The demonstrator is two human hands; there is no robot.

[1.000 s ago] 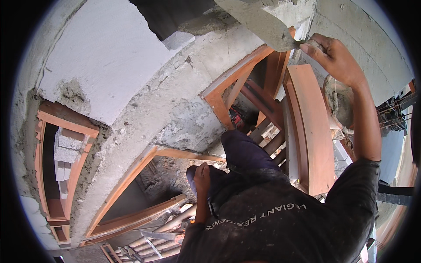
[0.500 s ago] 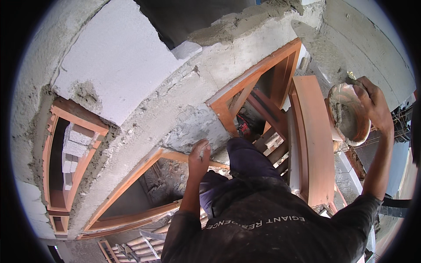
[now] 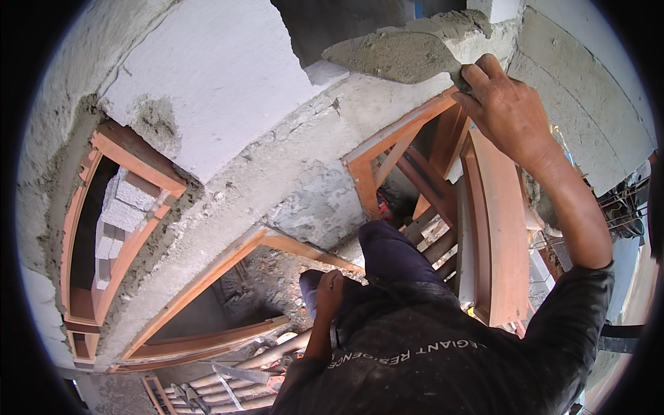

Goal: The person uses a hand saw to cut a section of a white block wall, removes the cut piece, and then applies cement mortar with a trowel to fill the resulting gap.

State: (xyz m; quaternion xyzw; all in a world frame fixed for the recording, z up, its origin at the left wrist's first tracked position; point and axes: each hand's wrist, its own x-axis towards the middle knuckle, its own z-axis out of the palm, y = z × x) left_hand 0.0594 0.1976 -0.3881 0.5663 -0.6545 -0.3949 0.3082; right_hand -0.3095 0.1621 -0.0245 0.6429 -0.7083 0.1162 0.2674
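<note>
Head view, only one. Right hand has a pointed trowel by the handle, fingers wrapped with no visible gap, thumb side toward the blade. Handle's mostly hidden inside the fist. Blade sits over the wall ledge, tip pointing left, face smeared with grey mortar. Grip's right up near the blade, probably for control with weight out front; the flat hold likely keeps the mix from sliding off.

Wet mortar bed runs along the ledge just behind the blade. They overlap from this angle, so can't tell if they touch.

Left hand is by the thigh, well apart from the trowel. Fingers look curled in, but it's too small to tell how far closed or whether anything's inside. Looks parked there, clear of the blade.

Around: white block panel left of the trowel, triangular timber frame set in the wall below it, curved timber piece below the right forearm. Frame likely sits there to line the opening.
</note>
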